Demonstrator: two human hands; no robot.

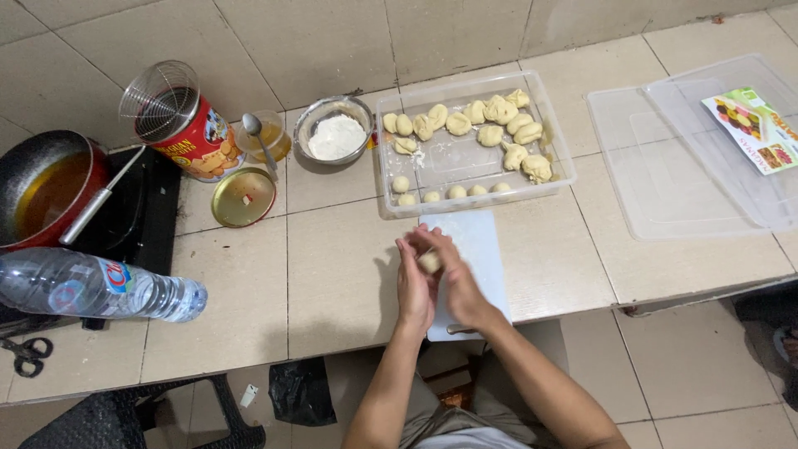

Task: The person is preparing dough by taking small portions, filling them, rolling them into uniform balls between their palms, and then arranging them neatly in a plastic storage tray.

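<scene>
Small pale dough ball (430,262) pressed between both palms, held just above a white cutting board (475,249) at the near edge of the tiled tabletop (332,274). Left hand (414,287) cupped against it from the left, right hand (455,278) laid over it from the right, fingers of both half curled; the dough sits mostly hidden, only a sliver shows. Looks soft, light and a bit tacky, so likely deforms under any squeeze; best taken with flat palms or loose fingertips round its middle, no pinching.

Just beyond the board: clear plastic tub (565,166) with shaped dough pieces (490,125) along the back and right, a row of small balls (453,193) along the front wall. Left of the tub, metal bowl of flour (336,133), small glass with spoon (268,137), red tin (195,141) with a wire strainer on top, its gold lid (242,197) flat beside it. Far left: pan of oil (46,187) on a stove, plastic water bottle (100,287) lying down, scissors (27,353). Right: clear tub lids (665,166), printed leaflet (752,125).
</scene>
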